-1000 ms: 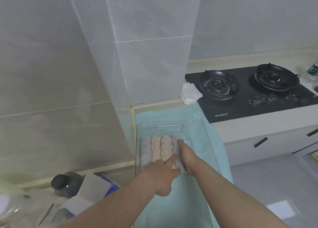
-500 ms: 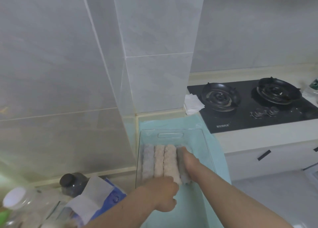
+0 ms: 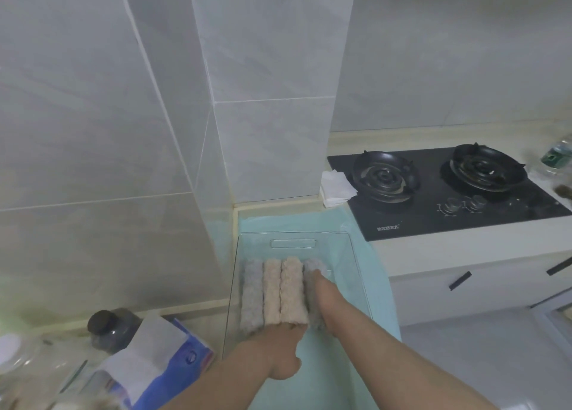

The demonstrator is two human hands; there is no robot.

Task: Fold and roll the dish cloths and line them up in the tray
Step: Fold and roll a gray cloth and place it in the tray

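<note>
A clear plastic tray (image 3: 356,256) lies on a teal mat (image 3: 379,289) against the tiled wall column. Several rolled dish cloths lie side by side in it: a grey roll (image 3: 252,298) at the left, a pale beige roll (image 3: 271,292), a tan roll (image 3: 292,289) and a second grey roll (image 3: 312,268) at the right. My left hand (image 3: 278,352) presses its fingers against the near ends of the middle rolls. My right hand (image 3: 322,289) lies lengthwise on the rightmost grey roll, hiding much of it.
A black two-burner gas hob (image 3: 439,189) sits on the counter to the right, with a folded white paper (image 3: 335,188) beside it. At the lower left stand a dark-lidded jar (image 3: 113,329), a blue and white packet (image 3: 161,357) and a glass jar (image 3: 12,347).
My left hand has drawn back from on top of the rolls to their near ends. My right hand has flattened along the right grey roll. The view has tilted upward.
</note>
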